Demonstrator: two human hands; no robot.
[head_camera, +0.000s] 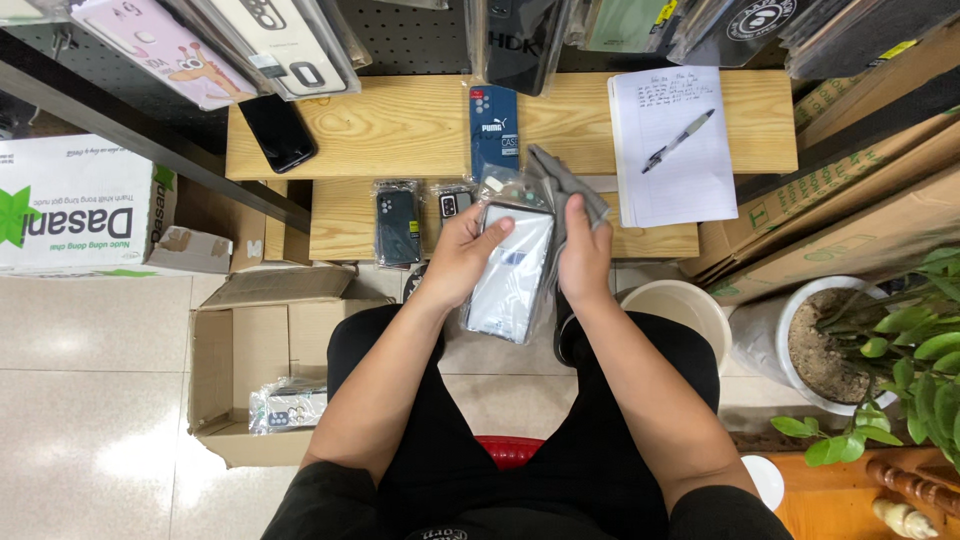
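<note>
Seated person viewed from above, knees at the bottom centre of the frame. Just above them, at mid-frame, the left hand grips a phone case in a clear plastic sleeve, fingers curled behind its left edge and the thumb pressed flat on its upper face; the sleeve hangs tilted over the gap between the thighs. The right hand touches the sleeve's right edge with fingers bunched closed around a grey cloth, which trails up toward the bench. For a clean wipe, the judgement is that the left thumb should pin the sleeve firmly while the cloth passes along its length in flat strokes. At lower left stands an open cardboard box containing another sleeved case. Farther up, the lower wooden shelf carries a dark sleeved case; the upper wooden shelf carries a black phone, a blue packaged case and a notepad with a pen on it.
</note>
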